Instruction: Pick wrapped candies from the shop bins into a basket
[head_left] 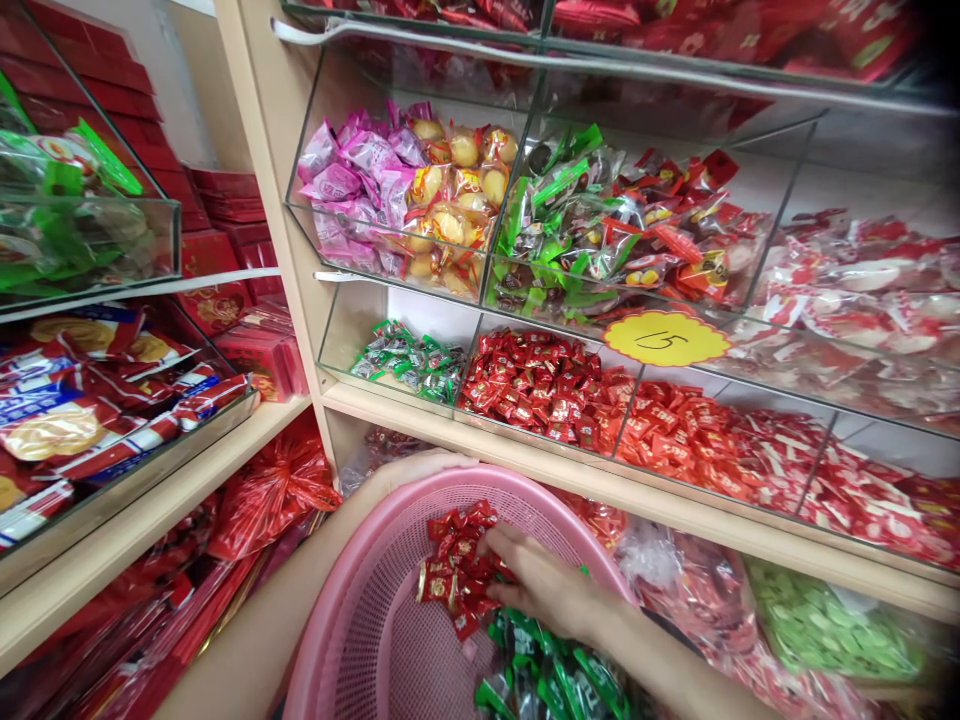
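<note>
A pink plastic basket point(304, 640) with mesh walls is tilted below the shelf edge. My left hand point(427, 466) grips its far rim, with the fingers partly hidden. Inside the basket, my right hand point(536, 580) curls its fingers around some red-wrapped candies point(454, 560), which lie in a small heap. Green-wrapped candies point(544, 660) sit beneath my right wrist, toward the near side of the basket. Part of the mesh bottom shows between the candies and the left wall.
Clear bins of red candies point(532, 385) and small green-wrapped candies point(412, 360) line the lower shelf ahead. Above stand bins with purple packets point(349, 190) and a yellow price tag point(667, 338). A wooden upright point(266, 150) divides the shelves; bagged snacks point(75, 410) are at left.
</note>
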